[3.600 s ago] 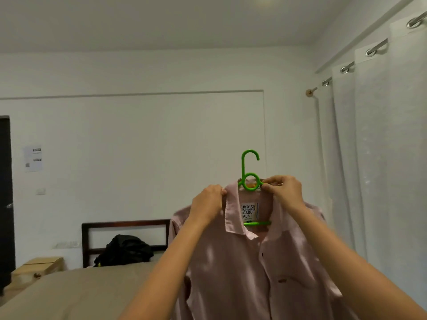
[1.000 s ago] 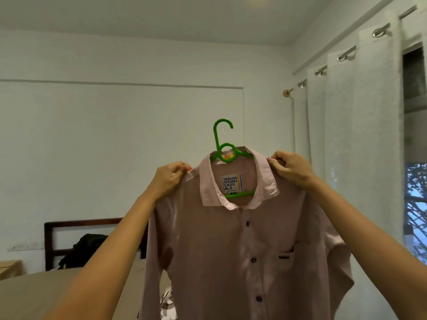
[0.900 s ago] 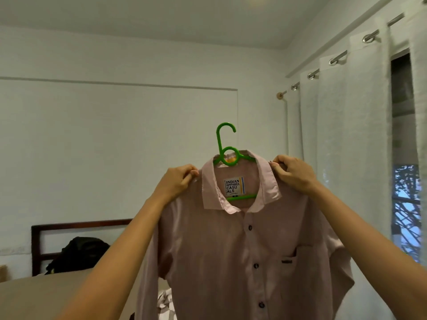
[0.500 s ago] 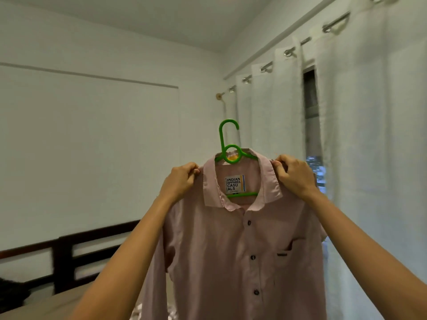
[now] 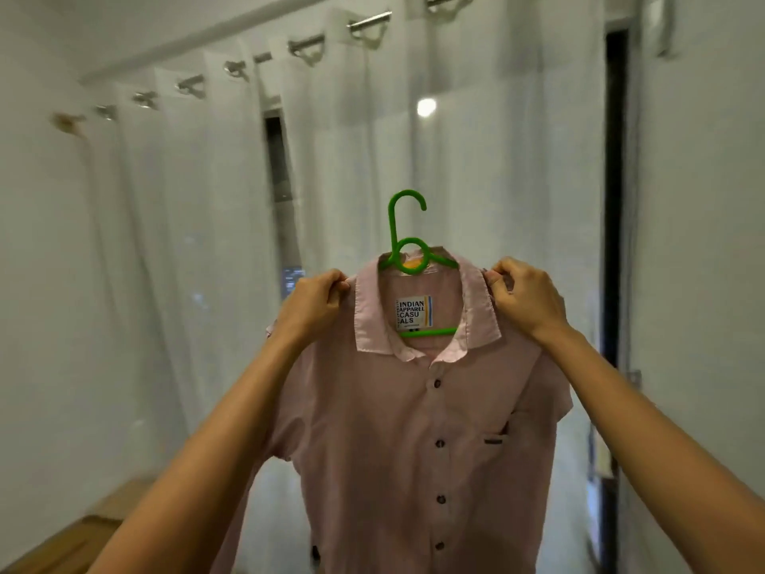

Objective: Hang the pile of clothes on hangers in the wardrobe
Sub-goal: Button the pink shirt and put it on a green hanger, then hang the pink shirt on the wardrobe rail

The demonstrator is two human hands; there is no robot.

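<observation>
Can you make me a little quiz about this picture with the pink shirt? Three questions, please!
1. True or false: the pale pink button-up shirt is already on the bright green plastic hanger.
2. Where does the left hand pinch the shirt? A) at its pocket B) at its shoulder, beside the collar C) at its bottom hem
3. Fill in the gap: behind the shirt, white ___ hang from a metal rod.

Key: 1 true; 2 B; 3 curtains.
</observation>
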